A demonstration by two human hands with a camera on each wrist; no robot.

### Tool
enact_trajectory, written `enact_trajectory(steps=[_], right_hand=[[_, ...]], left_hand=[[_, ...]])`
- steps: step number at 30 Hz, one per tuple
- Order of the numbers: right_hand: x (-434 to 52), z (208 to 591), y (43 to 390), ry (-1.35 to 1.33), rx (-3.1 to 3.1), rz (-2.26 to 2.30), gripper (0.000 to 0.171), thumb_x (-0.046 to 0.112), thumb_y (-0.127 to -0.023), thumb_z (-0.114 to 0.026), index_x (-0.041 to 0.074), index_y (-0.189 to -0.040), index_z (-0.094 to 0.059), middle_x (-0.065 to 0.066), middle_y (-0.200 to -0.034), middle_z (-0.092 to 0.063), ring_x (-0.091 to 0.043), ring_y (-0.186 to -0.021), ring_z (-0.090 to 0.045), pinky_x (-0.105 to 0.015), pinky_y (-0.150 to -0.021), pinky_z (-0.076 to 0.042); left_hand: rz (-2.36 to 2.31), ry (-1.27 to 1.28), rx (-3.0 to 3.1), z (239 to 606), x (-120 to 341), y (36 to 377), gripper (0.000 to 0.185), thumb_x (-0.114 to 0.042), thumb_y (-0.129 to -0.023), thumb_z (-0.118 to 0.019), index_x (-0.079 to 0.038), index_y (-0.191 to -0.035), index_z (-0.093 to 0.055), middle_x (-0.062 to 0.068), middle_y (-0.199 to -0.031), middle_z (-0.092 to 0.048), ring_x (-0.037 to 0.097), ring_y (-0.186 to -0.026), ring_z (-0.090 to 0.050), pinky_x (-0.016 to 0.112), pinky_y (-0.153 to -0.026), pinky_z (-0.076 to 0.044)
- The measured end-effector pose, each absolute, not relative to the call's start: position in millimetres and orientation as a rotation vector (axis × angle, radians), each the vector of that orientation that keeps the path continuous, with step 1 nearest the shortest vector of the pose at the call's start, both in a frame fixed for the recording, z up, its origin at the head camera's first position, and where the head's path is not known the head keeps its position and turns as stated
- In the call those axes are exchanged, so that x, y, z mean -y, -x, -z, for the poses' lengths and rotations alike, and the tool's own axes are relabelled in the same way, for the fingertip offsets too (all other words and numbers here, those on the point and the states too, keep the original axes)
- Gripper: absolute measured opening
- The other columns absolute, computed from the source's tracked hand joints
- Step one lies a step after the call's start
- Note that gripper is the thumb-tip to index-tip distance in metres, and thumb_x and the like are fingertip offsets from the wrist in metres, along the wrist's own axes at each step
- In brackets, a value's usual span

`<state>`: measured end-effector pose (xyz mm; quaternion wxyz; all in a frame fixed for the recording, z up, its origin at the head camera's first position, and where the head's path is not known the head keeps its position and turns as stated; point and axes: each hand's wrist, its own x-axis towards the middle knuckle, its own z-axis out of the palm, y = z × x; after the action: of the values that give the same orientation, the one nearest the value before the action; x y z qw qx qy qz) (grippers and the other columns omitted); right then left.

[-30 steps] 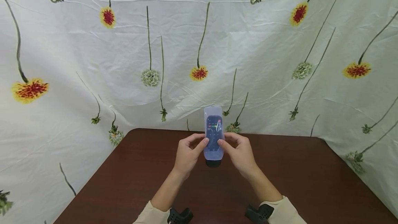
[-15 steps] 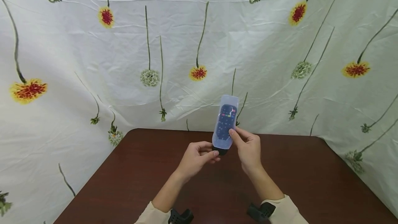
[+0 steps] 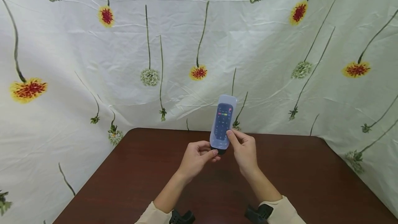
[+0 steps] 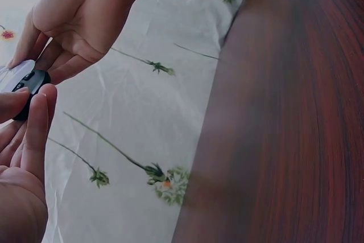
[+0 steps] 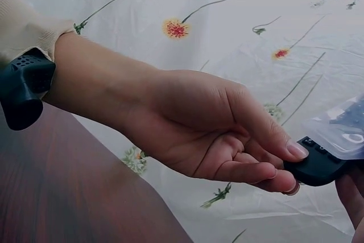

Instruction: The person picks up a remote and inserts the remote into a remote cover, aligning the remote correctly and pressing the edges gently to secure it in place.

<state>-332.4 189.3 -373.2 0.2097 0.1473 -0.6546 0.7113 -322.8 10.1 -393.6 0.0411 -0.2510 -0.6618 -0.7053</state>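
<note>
A flower-printed sheet (image 3: 93,54) hangs behind my dark wooden table (image 3: 311,182). Since a second ago the remote (image 3: 221,150) has risen and tilted, its clear sleeve (image 3: 222,122) slid further up (coming off, I judge). My left hand (image 3: 196,158) pinches the black bottom end; my right hand (image 3: 244,149) grips the sleeve, above the table's far edge.
</note>
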Motion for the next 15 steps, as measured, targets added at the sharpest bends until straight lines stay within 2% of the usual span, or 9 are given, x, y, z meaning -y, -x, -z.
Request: enact_trajectory(steps=[12, 15], right_hand=[[-188.7, 373.4, 332.7, -0.448, 1.835, -1.976, 0.030, 0.011, -0.103, -0.067, -0.011, -0.123, -0.069, -0.022, -0.120, -0.070, -0.016, -0.104, -0.067, -0.024, -0.086, -0.055], [-188.6, 373.1, 333.4, -0.460, 1.841, -1.974, 0.029, 0.011, -0.103, -0.066, -0.011, -0.123, -0.070, -0.021, -0.116, -0.071, -0.017, -0.100, -0.067, -0.026, -0.083, -0.056]], left_hand=[[2.152, 0.788, 2.011, 395.2, -8.3, 326.0, 0.022, 0.007, -0.095, -0.069, 0.017, -0.115, -0.067, 0.023, -0.097, -0.074, 0.023, -0.078, -0.076, 0.037, -0.075, -0.061], [2.150, 0.788, 2.017, 394.7, -7.9, 325.9, 0.021, 0.007, -0.095, -0.068, 0.017, -0.114, -0.067, 0.023, -0.097, -0.074, 0.022, -0.078, -0.076, 0.036, -0.075, -0.061]])
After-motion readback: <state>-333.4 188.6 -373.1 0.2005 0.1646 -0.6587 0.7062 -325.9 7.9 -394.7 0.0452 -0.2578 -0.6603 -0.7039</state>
